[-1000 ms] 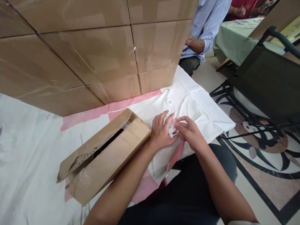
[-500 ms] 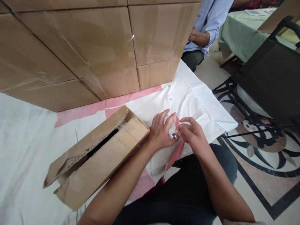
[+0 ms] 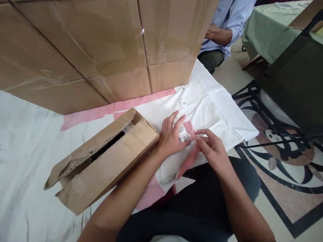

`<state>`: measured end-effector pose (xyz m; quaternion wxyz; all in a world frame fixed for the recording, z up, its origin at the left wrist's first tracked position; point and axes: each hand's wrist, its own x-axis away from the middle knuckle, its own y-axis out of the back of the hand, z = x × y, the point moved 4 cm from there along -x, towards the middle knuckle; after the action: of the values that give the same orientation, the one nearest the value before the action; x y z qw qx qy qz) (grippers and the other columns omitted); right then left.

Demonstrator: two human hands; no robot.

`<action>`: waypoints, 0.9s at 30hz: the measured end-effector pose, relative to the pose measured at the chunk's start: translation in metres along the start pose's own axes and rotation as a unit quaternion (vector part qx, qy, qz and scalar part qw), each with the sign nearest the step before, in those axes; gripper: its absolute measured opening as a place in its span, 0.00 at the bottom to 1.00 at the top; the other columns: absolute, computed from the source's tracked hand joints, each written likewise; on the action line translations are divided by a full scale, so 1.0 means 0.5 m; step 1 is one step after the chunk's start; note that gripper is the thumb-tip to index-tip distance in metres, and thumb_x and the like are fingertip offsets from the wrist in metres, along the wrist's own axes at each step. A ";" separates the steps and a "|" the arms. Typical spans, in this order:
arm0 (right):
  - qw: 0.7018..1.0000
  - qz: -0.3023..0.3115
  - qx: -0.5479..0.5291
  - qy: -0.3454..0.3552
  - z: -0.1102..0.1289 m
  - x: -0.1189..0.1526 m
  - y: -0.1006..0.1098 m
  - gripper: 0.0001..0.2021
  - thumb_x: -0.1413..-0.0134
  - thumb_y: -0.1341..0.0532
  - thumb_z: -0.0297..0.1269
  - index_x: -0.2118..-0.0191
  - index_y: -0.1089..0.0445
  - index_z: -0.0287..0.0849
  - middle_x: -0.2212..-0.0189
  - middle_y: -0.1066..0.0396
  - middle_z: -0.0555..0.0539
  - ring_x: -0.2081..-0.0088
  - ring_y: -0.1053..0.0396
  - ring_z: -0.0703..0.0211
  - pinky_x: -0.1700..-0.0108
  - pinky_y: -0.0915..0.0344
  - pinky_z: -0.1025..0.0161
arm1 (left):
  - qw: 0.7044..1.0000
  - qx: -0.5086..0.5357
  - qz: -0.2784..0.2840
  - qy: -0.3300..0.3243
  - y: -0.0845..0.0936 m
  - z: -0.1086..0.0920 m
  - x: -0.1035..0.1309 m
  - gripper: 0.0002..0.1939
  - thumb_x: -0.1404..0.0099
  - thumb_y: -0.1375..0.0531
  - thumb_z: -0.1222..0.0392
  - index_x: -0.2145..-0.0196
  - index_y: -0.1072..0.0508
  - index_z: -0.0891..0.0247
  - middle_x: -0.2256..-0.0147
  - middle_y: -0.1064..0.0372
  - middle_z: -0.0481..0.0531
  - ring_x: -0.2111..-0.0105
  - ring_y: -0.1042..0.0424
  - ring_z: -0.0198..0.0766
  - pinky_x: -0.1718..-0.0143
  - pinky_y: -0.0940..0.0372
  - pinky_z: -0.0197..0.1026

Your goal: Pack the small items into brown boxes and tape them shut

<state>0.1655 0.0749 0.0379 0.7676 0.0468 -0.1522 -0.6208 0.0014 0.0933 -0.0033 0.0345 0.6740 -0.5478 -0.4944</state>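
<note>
My left hand [image 3: 171, 136] is over the cloth, its fingers curved and its thumb against a small white object [image 3: 185, 137] with a grey rectangular face. Part of that object is hidden behind the index finger. Just to the right, my right hand [image 3: 210, 144] has its thumb and index finger drawn close together near the object. Whatever lies between those fingertips is too small to make out. Beside my left forearm lies a long cardboard box [image 3: 108, 161] with torn flaps and a dark slit along its top.
Stacked taped cartons [image 3: 101, 50] form a wall at the back. A small white ring [image 3: 184, 103] lies on the white-and-pink cloth [image 3: 214, 101]. A co-worker's hand [image 3: 218, 33] shows past the cartons. A dark folding chair [image 3: 290, 77] stands at right on the patterned floor.
My left hand has shifted slightly left and its fingers are less tightly around the white object, whose grey face now shows. My right fingertips have moved a little away from it.
</note>
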 end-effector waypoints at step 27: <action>0.872 -0.028 0.230 0.432 -0.003 0.016 -0.013 0.15 0.38 0.40 0.21 0.53 0.27 0.49 0.47 0.35 0.40 0.59 0.24 0.57 0.61 0.23 0.57 | 0.999 0.026 -0.005 0.027 0.006 -0.004 0.001 0.50 0.42 0.34 0.33 0.33 0.48 0.60 0.33 0.55 0.72 0.38 0.39 0.59 0.39 0.39 0.60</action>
<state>0.1612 0.0656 0.0363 0.7067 0.4897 0.0576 -0.5074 0.0006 0.0910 -0.0007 0.0293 0.6909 -0.5558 -0.4614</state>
